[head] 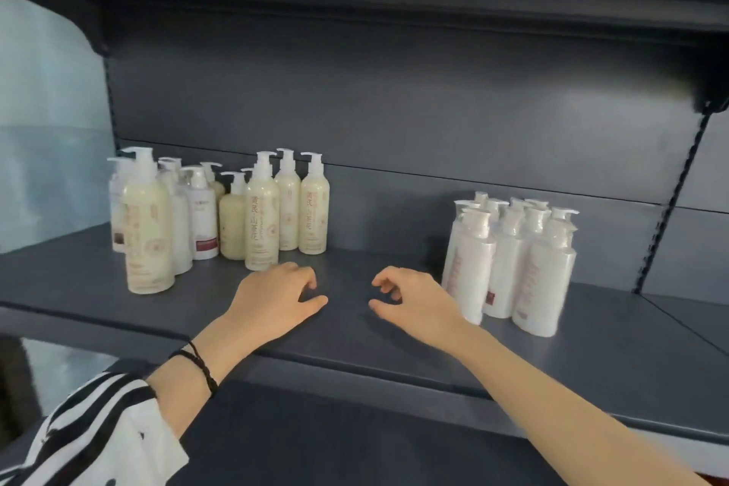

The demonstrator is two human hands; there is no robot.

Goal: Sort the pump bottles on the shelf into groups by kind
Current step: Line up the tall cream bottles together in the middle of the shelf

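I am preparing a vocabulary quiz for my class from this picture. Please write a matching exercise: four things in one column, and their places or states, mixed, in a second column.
Things
1. cream bottles
2. white wrapped bottles
3. left hand
4. black bracelet

Places or states
A. worn on the wrist
B. standing at the right of the shelf
C. holding nothing, fingers loosely curled
D. standing at the left of the shelf

Pairs: 1-D, 2-B, 3-C, 4-A

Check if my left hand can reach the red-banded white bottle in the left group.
Probably yes: the left hand holds nothing, and the white bottle shows its front unblocked, though a cream bottle crowds its side.
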